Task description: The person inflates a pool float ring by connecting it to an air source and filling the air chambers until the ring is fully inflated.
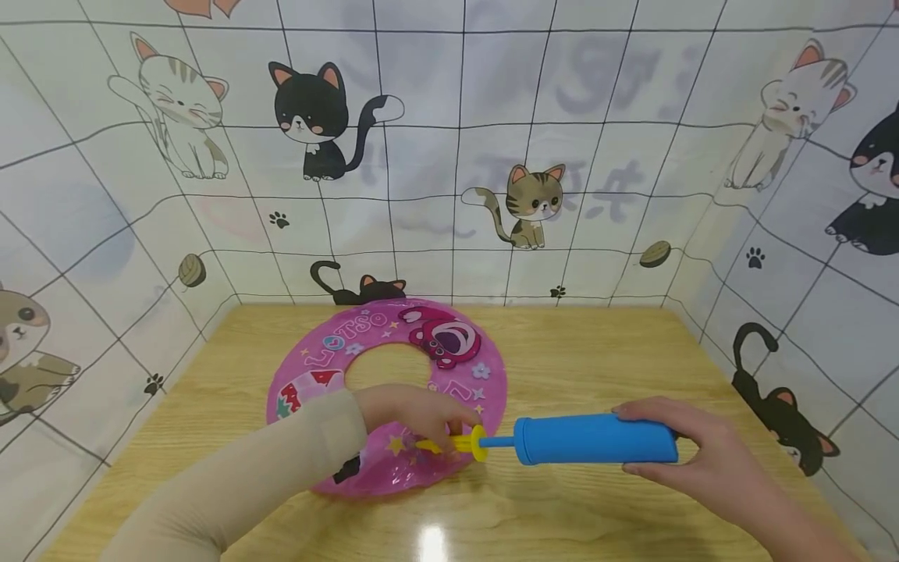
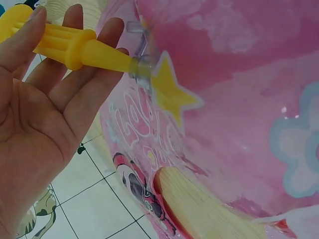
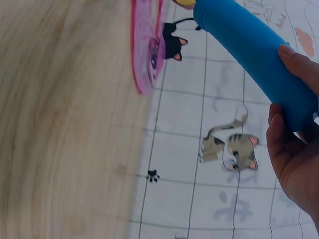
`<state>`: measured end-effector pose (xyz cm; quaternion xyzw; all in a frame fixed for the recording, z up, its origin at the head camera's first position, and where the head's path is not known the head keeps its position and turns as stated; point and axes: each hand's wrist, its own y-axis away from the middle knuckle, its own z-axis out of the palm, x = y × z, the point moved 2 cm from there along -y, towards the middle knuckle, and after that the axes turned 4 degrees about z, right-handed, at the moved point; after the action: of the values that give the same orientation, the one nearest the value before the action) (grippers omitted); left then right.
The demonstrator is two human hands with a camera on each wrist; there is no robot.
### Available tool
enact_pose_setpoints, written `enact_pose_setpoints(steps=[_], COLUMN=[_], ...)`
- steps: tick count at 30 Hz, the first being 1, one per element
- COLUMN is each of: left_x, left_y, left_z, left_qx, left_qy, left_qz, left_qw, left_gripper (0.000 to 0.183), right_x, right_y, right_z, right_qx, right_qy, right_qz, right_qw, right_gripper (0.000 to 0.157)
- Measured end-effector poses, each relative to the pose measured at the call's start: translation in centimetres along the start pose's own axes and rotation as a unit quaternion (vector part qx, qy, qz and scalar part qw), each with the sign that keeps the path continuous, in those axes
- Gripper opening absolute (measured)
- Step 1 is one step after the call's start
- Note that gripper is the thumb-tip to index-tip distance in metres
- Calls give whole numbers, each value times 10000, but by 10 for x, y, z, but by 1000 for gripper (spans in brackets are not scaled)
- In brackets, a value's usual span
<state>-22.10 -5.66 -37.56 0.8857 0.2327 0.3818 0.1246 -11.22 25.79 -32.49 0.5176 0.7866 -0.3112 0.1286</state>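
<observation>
A pink inflatable swim ring (image 1: 492, 367) with printed stars, flowers and a bear lies on the wooden table. My left hand (image 1: 421, 414) holds the yellow nozzle end (image 2: 75, 47) of a hand pump between thumb and fingers. Its tapered tip meets the clear valve (image 2: 142, 69) of the ring, beside a printed yellow star. My right hand (image 1: 709, 453) grips the far end of the pump's blue barrel (image 1: 597, 439), thumb on one side and fingers on the other. A length of blue rod shows between the barrel and the yellow part.
The wooden table (image 1: 597, 351) is bordered at the back and sides by a white cloth wall (image 1: 421, 203) with grid lines and printed cats. A bright light reflection lies on the table's front part.
</observation>
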Motion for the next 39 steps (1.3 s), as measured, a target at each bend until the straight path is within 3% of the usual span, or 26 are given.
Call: enact_pose_setpoints(steps=[9,15,19,23,30,36,39], left_x=[-2,-1,-1,-5,-9,-13,-15], left_y=[0,1,2,3,4,11,14], left_z=[-2,-4,-5,-2,6,10,11], left_qx=[101,244,518,642,647,647,722], left_qy=[-158,-351,-806,-882,-1067,-817,-1027], left_qz=[221,360,449,367,393,116,233], left_qw=[9996,9984,9944,9934,9914,9945,9918], left_gripper=[37,35,31,29,30,22,18], right_x=[-8,-16,-16,-7,13,32,40], right_y=[-9,-9,-8,-5,10,18,20], right_z=[43,52,41,21,-18,-43,-51], right_qx=[-82,-113,-30,45,-19,164,217], right_qy=[-650,-579,-351,-152,309,257,377], right_qz=[447,577,295,47,86,-21,50], right_qw=[9969,9966,9989,9999,9995,9995,9990], right_gripper=[50,50,53,56,61,66,68])
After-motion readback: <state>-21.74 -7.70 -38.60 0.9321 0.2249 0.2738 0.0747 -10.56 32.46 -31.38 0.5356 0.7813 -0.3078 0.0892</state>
